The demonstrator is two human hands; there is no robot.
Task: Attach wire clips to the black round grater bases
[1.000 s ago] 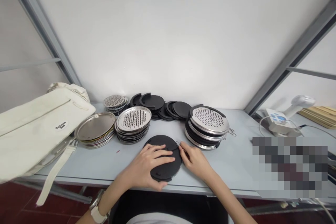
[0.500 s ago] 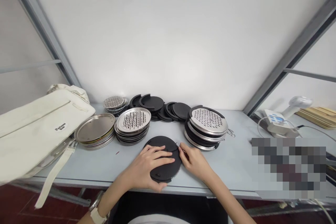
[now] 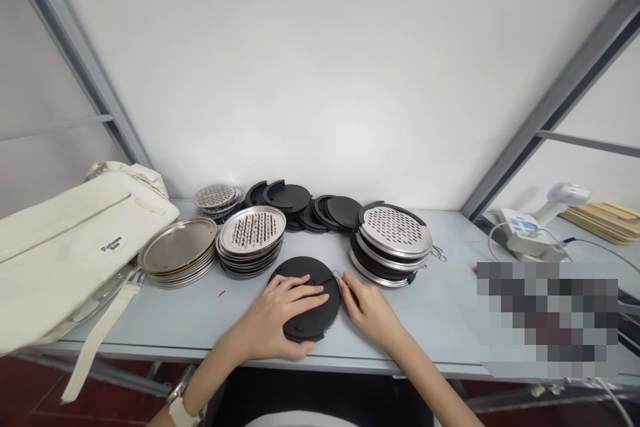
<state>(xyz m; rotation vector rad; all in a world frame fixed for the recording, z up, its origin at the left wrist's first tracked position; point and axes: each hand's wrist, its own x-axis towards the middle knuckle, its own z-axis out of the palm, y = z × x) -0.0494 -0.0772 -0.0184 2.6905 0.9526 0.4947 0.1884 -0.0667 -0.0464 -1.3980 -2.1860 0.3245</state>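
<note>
Writing was visible only on the small label of the cream canvas bag (image 3: pixel 75 247) at the left of the desk (image 3: pixel 450 300), and it was too small to read. The blue markings on the white device (image 3: pixel 535 227) at the right were also unreadable.

The black disc (image 3: pixel 313 283) lay flat on the pale grey desk, near its front edge and directly in front of the person. It was round and matte, looked like plastic, and had a slit running in from its right rim and a small tab near its front edge. The left hand (image 3: pixel 280 313) lay spread on top of the disc, palm down and fingers extended, pressing it and not gripping it. The right hand (image 3: pixel 367 307) was at the right rim of the disc, its fingertips pinched at a small wire loop (image 3: pixel 337 275) beside the slit; whether they actually gripped the loop I could not tell.

Behind the disc stood a pile of shiny metal plates with punched holes (image 3: pixel 253 233), and to its left a pile of smooth metal plates (image 3: pixel 177 250). To the right was a mixed stack (image 3: pixel 393 240) of black and metal rounds with a perforated steel plate on top. More black discs (image 3: pixel 310 203) lay by the wall
</note>
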